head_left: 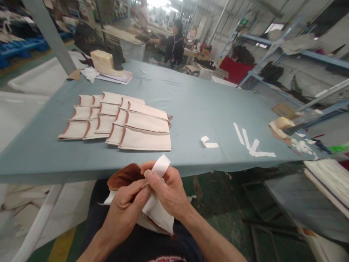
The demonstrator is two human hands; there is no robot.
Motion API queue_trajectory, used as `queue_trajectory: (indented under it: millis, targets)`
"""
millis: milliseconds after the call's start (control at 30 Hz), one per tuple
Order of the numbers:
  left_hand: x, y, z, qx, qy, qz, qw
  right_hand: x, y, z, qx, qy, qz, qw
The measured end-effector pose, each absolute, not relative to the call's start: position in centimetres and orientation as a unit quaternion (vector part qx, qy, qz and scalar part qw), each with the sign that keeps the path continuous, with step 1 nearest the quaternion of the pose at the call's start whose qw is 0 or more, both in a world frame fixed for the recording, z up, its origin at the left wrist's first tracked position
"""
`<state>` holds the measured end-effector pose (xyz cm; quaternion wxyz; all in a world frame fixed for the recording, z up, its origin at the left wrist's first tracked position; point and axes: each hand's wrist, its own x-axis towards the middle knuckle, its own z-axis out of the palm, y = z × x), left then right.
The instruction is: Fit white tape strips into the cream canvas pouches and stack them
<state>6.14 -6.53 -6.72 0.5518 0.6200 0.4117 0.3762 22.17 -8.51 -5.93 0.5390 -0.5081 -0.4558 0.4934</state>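
Observation:
In my lap, below the table's front edge, lies a cream fabric pouch with a brown lining showing at its upper left. My left hand is closed with its thumb and fingers pinching the pouch near its middle. Close against it, my right hand pinches a white strip, whose free end sticks up past the fingers. More white material shows below the fingers. The fingertips of both hands meet, and the exact spot they grip is hidden.
Overlapping rows of cream pouches with brown edges lie on the blue-grey table. Right of them are a curled white strip and several flat strips. Yellowish foam blocks sit at the far left. A person is beyond the table.

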Motion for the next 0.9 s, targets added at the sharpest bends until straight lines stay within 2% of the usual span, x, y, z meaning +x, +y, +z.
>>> queue_trajectory:
  millis: [300,500,733,900]
  targets:
    - [4.7,-8.4,-9.7,0.606,0.433,0.436,0.505,19.5,-8.4,-5.4,-0.434,-0.426,0.547,0.575]
    - [4.5,-9.0,-9.6,0.638,0.396,0.487,0.446,19.7,-8.2,-4.2,-0.388,-0.474,0.598,0.517]
    - [3.3,-10.7,-10.2,0.723,0.355,0.458,0.375,20.3,-7.8,-4.0,-0.367,-0.381,0.719,0.451]
    - [1.5,-13.0,-11.4,0.656,0.449,0.453,0.404,21.3,-7.4,-4.2,-0.355,-0.335,0.771,0.409]
